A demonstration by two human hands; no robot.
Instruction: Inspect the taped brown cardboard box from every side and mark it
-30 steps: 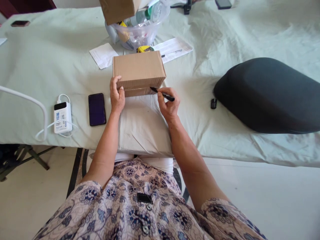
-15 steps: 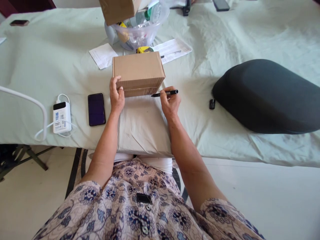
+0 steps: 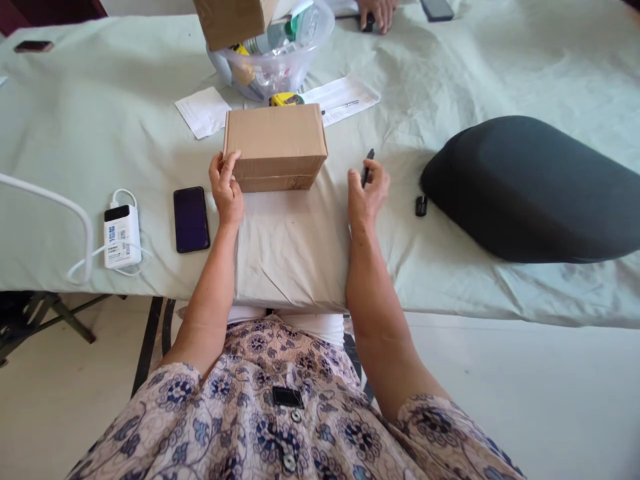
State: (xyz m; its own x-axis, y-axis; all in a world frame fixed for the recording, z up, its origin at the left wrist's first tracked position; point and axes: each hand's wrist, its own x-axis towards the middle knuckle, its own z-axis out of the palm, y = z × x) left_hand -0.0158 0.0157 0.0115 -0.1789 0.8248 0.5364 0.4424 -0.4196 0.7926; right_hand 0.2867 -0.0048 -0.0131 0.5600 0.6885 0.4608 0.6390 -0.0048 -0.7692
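A closed brown cardboard box (image 3: 275,143) lies on the pale green cloth-covered table (image 3: 100,133) in front of me. My left hand (image 3: 226,189) rests against the box's near left corner, thumb and fingers touching the cardboard. My right hand (image 3: 367,193) sits on the cloth to the right of the box, apart from it, with its fingers closed round a black marker pen (image 3: 367,167) that points up and away. The pen's black cap (image 3: 421,205) lies on the cloth further right.
A dark phone (image 3: 191,218) and a white power bank (image 3: 122,235) with its cable lie at the left. Behind the box are a clear bowl (image 3: 273,63) of items, another cardboard box (image 3: 230,20), a yellow tape measure (image 3: 283,99) and papers (image 3: 343,99). A large black cushion (image 3: 535,187) fills the right. Another person's hand (image 3: 377,12) is at the far edge.
My right hand has drawn the pen away from the box's front face and moved right, turning the pen upright. Another person's hand has appeared at the far edge. My left hand stays at the box.
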